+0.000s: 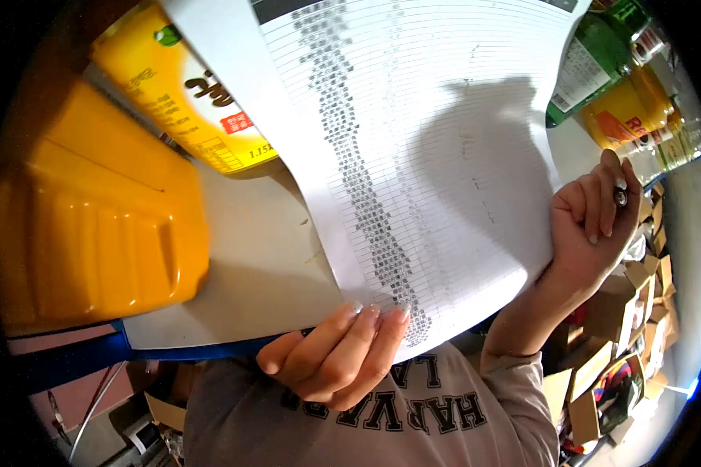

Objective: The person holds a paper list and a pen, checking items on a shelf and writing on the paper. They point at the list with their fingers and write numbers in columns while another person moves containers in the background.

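Note:
A large printed sheet of paper [444,194], with ruled rows, a column of dense print and a few handwritten marks, bends over the table's near edge. My left hand [339,358] grips its lower edge, the fingertips lying on the print. Beside the sheet's right edge is my right hand [596,206], raised with curled fingers. A dark, shiny round end, seemingly that of a pen [621,197], shows between those fingers; the rest of it is hidden. The shadow of a hand falls across the sheet's right half.
An orange plastic container [109,226] and a yellow printed package [187,101] stand on the white table [249,257] at left. Green bottles [592,70] and an orange-filled bottle [631,113] are at the upper right. Several opened cardboard boxes [607,311] crowd the floor at right.

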`<move>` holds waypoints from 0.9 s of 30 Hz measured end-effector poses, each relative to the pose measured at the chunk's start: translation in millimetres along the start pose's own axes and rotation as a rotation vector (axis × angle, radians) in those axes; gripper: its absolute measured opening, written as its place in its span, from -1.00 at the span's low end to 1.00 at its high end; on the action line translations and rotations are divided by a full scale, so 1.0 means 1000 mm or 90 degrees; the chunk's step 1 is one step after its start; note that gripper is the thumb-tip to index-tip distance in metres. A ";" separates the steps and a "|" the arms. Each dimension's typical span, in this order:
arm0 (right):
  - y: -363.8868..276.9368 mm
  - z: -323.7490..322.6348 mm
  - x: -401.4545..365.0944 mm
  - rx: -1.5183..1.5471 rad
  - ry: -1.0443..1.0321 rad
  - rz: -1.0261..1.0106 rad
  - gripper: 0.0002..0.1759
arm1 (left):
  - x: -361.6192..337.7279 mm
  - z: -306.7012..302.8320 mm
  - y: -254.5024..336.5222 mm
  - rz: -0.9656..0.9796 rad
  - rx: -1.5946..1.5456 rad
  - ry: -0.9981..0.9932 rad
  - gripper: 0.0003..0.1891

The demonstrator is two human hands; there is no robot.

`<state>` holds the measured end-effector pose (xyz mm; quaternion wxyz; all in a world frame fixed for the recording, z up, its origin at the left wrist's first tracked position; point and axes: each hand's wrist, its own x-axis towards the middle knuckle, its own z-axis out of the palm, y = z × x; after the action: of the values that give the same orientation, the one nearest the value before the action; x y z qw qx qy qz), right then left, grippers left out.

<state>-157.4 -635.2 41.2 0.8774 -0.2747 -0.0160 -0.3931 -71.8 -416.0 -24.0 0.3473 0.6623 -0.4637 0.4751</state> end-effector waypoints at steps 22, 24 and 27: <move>0.068 0.023 -0.072 -0.856 -0.275 -0.441 -0.74 | 0.000 -0.010 0.002 -0.004 0.042 -0.086 -0.88; 0.072 0.026 -0.073 -0.826 -0.231 -0.417 -0.76 | 0.001 -0.011 0.005 -0.018 0.057 -0.095 -0.88; 0.071 0.028 -0.069 -0.841 -0.282 -0.377 -0.79 | 0.001 -0.006 0.008 -0.021 0.089 -0.070 -0.87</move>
<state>-150.0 -535.7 15.0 0.3644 -0.8001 -0.0264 -0.4758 -81.3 -413.0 -21.2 0.2817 0.7179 -0.4365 0.4633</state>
